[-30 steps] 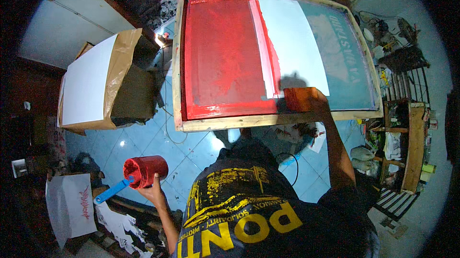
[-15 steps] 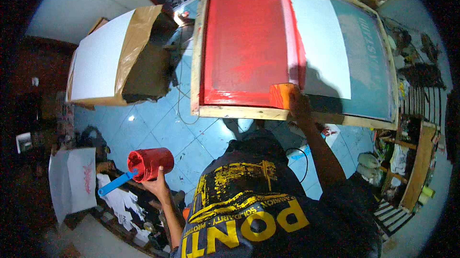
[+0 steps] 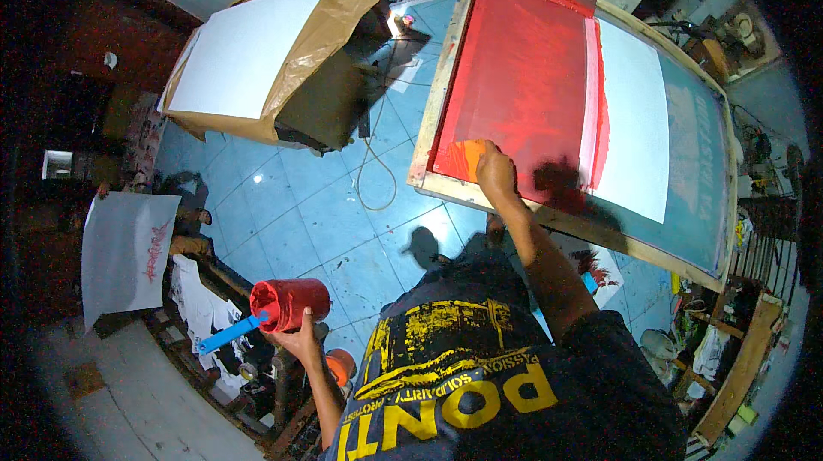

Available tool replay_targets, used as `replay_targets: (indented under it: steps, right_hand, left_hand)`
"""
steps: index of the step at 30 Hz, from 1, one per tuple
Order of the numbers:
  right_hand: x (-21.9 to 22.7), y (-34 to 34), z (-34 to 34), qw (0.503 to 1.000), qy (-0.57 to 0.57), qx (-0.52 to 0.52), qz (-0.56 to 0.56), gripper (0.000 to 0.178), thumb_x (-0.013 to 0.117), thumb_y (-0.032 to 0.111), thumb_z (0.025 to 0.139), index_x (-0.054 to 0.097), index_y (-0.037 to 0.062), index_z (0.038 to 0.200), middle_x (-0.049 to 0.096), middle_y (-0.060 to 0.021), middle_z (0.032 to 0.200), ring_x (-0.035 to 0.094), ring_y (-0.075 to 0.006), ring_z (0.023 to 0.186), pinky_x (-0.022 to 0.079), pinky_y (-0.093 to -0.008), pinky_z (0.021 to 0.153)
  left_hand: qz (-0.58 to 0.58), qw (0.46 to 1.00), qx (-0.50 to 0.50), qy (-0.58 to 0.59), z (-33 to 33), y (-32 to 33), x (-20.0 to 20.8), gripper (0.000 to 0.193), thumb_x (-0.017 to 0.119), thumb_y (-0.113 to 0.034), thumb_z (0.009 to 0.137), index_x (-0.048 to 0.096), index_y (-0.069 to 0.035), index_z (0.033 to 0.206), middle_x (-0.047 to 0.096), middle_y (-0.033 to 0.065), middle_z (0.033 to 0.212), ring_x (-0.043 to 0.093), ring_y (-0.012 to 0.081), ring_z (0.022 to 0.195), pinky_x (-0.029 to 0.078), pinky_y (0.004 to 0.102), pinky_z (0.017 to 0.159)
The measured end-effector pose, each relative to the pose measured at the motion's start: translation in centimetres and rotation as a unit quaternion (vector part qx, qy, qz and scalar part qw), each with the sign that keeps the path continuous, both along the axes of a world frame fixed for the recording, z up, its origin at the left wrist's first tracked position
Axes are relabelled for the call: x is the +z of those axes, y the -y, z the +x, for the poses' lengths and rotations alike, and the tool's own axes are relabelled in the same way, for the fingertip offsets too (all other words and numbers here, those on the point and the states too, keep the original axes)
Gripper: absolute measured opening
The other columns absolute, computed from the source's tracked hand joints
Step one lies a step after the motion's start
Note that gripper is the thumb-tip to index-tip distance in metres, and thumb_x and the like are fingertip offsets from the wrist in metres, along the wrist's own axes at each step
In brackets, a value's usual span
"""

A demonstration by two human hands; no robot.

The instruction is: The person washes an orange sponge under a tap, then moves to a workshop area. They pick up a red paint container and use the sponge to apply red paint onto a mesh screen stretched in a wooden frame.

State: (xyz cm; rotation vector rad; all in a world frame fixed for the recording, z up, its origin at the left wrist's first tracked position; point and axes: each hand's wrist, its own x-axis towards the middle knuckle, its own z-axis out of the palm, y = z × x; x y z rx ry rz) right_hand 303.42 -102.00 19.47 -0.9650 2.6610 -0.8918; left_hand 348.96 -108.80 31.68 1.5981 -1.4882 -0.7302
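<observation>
My right hand [image 3: 497,174] grips an orange scraper [image 3: 468,159], held at the near left corner of a wooden-framed printing screen [image 3: 591,234]. Red ink [image 3: 527,75] covers the left part of the mesh, ending at a pale pink strip and a thick ragged line of ink. Right of that line, a white area [image 3: 634,118] shows, then teal mesh [image 3: 699,161] with faint lettering. Low on the left, my left hand [image 3: 298,339] is closed round a red ink tub [image 3: 302,300], tipped with its mouth to the left. A blue spatula [image 3: 227,335] sticks out of it.
A brown-wrapped box [image 3: 321,41] carrying a white sheet [image 3: 249,50] stands at the far left. A cable [image 3: 393,191] loops over the blue tiles. A person's hand [image 3: 105,190] holds a red-printed sheet [image 3: 129,255]. An orange container [image 3: 341,365] sits near my left forearm; a wooden rack [image 3: 741,367] stands right.
My right hand has moved the scraper left across the inked mesh, from near the pink strip to the corner. The view has swung left. The tub is still in my left hand.
</observation>
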Motion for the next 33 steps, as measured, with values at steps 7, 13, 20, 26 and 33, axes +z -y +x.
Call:
replay_targets:
  steps: [7,13,20,26,33]
  right_hand:
    - [-5.9,-1.4,-2.2,0.972,0.140,-0.084,-0.171,0.036,0.059,0.017,0.084,0.056,-0.0009,0.115,0.061,-0.0250,0.107,0.059,-0.0395,0.101,0.046,-0.0434,0.089]
    - [5.6,-3.8,-0.3,0.899,0.255,-0.067,-0.349,0.026,0.057,0.012,0.087,0.057,-0.0022,0.109,0.063,-0.0132,0.105,0.059,-0.0252,0.101,0.048,-0.0386,0.085]
    - [19.9,-6.1,3.4,0.960,0.074,-0.016,-0.268,0.020,0.058,0.014,0.085,0.062,0.0022,0.101,0.066,-0.0151,0.095,0.063,-0.0280,0.087,0.049,-0.0383,0.077]
    - [20.8,-7.7,0.7,0.959,-0.161,0.145,-0.185,0.020,0.057,0.005,0.080,0.065,0.0082,0.098,0.067,-0.0125,0.098,0.065,-0.0290,0.088,0.052,-0.0372,0.076]
    - [15.9,-12.3,-7.4,0.978,-0.124,0.125,-0.110,0.025,0.051,0.002,0.081,0.064,0.0037,0.103,0.066,-0.0157,0.102,0.065,-0.0325,0.094,0.052,-0.0383,0.083]
  left_hand:
    - [0.013,1.000,-0.004,-0.004,0.8,0.5,-0.5,0.088,0.081,-0.006,0.069,0.028,0.003,0.138,0.040,0.0176,0.135,0.045,0.0261,0.120,0.035,0.0381,0.104]
    - [-0.035,0.989,-0.135,-0.041,-4.6,2.6,-1.1,0.081,0.084,-0.009,0.063,0.038,0.003,0.129,0.052,0.0158,0.122,0.052,0.0251,0.110,0.040,0.0376,0.098]
    - [-0.015,0.947,-0.315,-0.062,-21.5,3.9,-0.3,0.087,0.090,-0.021,0.053,0.042,-0.002,0.124,0.057,0.0140,0.115,0.057,0.0245,0.104,0.046,0.0365,0.091]
    - [-0.047,0.922,-0.378,-0.070,-32.3,1.4,3.9,0.083,0.087,-0.022,0.057,0.042,0.000,0.122,0.060,0.0155,0.110,0.060,0.0275,0.102,0.047,0.0381,0.089]
    - [-0.039,0.916,-0.381,-0.120,-38.4,1.1,2.8,0.085,0.087,-0.019,0.059,0.039,0.003,0.125,0.060,0.0187,0.111,0.060,0.0268,0.103,0.049,0.0367,0.089]
